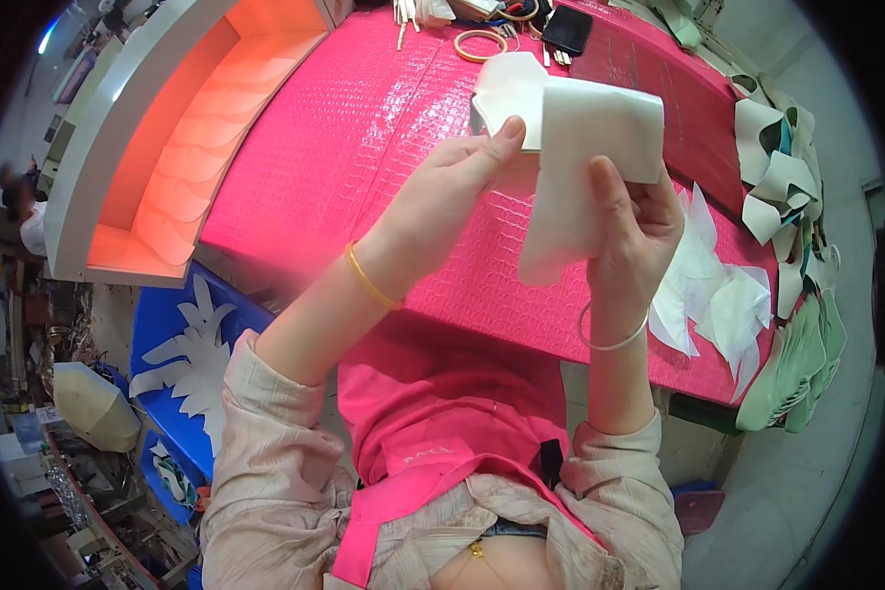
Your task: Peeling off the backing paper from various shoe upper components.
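Over the pink-covered table, both of my hands are raised and closed on pale material. My left hand pinches a white cut piece with the thumb on top; the fingers underneath are mostly hidden. A larger white sheet, folded over at its top, hangs from my right hand, its thumb pressed on the front and the fingers curled behind. The two white pieces meet or overlap between my hands; I cannot tell whether they are joined. To the right lie thin, crumpled white sheets.
An orange-lit box at the left holds a row of overlapping curved pieces. Below it, a blue bin contains white cut-outs. A tape roll and a black phone lie at the back. Green pieces hang at the right edge.
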A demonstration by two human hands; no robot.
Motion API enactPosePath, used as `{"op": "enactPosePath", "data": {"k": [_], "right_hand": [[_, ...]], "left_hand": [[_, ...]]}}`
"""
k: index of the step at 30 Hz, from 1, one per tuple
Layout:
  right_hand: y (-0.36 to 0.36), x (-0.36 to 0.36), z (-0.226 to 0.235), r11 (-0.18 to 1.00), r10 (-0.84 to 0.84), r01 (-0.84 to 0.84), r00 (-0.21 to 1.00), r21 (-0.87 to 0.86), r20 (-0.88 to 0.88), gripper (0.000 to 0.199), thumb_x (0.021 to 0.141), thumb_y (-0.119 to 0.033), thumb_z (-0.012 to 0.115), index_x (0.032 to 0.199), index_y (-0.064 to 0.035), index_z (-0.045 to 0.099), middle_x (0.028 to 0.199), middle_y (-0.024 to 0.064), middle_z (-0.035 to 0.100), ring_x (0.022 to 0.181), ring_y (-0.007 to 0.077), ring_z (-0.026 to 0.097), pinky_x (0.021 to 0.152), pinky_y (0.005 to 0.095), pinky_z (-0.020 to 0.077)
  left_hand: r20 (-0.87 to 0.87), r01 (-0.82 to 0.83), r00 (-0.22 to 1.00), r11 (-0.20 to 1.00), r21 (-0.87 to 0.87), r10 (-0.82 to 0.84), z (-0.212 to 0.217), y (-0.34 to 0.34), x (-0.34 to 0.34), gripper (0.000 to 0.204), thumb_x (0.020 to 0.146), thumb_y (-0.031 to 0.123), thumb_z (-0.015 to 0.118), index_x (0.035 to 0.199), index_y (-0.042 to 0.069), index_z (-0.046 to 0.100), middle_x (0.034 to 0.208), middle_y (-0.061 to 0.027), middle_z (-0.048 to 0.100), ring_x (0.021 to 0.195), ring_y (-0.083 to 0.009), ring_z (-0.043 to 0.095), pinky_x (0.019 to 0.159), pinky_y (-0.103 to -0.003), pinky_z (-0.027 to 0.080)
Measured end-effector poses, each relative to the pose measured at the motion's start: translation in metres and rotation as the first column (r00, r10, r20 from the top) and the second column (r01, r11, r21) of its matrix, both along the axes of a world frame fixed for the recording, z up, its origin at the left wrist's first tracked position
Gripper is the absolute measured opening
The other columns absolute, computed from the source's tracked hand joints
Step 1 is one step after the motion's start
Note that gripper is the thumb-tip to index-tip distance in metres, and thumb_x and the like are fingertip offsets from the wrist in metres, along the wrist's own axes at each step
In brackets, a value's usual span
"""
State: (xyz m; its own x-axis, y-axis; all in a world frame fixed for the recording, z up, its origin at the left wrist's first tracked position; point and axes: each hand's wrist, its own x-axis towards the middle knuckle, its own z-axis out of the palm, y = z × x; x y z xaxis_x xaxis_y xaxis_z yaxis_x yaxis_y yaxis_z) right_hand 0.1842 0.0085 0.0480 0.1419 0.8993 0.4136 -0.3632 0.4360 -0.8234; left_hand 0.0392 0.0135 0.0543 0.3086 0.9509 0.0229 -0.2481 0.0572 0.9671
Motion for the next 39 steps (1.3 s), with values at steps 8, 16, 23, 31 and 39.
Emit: {"op": "enactPosePath", "data": {"k": [8, 16, 23, 31, 39], "right_hand": [[0.002, -0.006, 0.006, 0.999, 0.000, -0.006, 0.994, 0.048, 0.111, 0.029, 0.076, -0.003, 0.062, 0.104, 0.0026, 0.055, 0.088, 0.0073, 0.062, 0.078, 0.0085, 0.056, 0.067, 0.0204, 0.0451], [0.003, -0.007, 0.002, 0.999, 0.035, -0.037, 0.997, 0.034, 0.074, 0.032, 0.076, -0.003, 0.063, 0.106, 0.0030, 0.053, 0.088, 0.0081, 0.061, 0.080, 0.0094, 0.056, 0.068, 0.0213, 0.0461], [-0.013, -0.015, -0.014, 0.987, -0.076, 0.049, 0.982, 0.156, 0.175, 0.066, 0.074, 0.002, 0.061, 0.130, -0.0022, 0.025, 0.124, 0.0154, 0.039, 0.098, 0.0195, 0.053, 0.081, 0.0261, 0.0471], [-0.007, -0.015, -0.010, 0.996, -0.077, 0.072, 0.992, 0.060, 0.096, 0.072, 0.074, 0.006, 0.058, 0.133, -0.0052, 0.018, 0.128, 0.0148, 0.033, 0.102, 0.0215, 0.051, 0.082, 0.0279, 0.0475], [-0.007, -0.017, -0.011, 0.999, 0.027, -0.026, 0.999, -0.024, 0.037, 0.065, 0.075, 0.003, 0.058, 0.130, -0.0016, 0.024, 0.113, 0.0123, 0.047, 0.085, 0.0158, 0.057, 0.070, 0.0235, 0.0501]], "left_hand": [[0.185, -0.063, 0.980, 0.997, -0.034, 0.068, 0.006, -0.010, 0.011, 0.056, 0.090, 0.044, 0.033, 0.100, -0.007, 0.054, 0.093, -0.0105, 0.059, 0.090, -0.0139, 0.052, 0.084, -0.026, 0.037], [-0.002, -0.019, 1.000, 0.995, 0.100, 0.019, 0.008, -0.013, 0.004, 0.042, 0.087, 0.034, 0.046, 0.093, -0.006, 0.057, 0.081, -0.0082, 0.060, 0.075, -0.0097, 0.055, 0.069, -0.024, 0.044], [0.111, -0.247, 0.968, 0.938, 0.244, 0.226, 0.033, 0.026, 0.008, 0.030, 0.084, 0.027, 0.054, 0.077, -0.002, 0.060, 0.059, -0.0004, 0.055, 0.048, -0.0041, 0.047, 0.040, -0.021, 0.034], [-0.044, -0.058, 0.997, 0.998, -0.031, 0.057, 0.067, 0.045, 0.009, 0.037, 0.088, 0.030, 0.046, 0.086, -0.005, 0.057, 0.073, -0.0071, 0.060, 0.061, -0.0102, 0.056, 0.054, -0.021, 0.044], [0.075, -0.006, 0.997, 1.000, -0.016, 0.007, 0.068, 0.038, 0.010, 0.037, 0.088, 0.030, 0.045, 0.087, -0.005, 0.056, 0.075, -0.0079, 0.060, 0.063, -0.0121, 0.056, 0.057, -0.023, 0.044]]}}
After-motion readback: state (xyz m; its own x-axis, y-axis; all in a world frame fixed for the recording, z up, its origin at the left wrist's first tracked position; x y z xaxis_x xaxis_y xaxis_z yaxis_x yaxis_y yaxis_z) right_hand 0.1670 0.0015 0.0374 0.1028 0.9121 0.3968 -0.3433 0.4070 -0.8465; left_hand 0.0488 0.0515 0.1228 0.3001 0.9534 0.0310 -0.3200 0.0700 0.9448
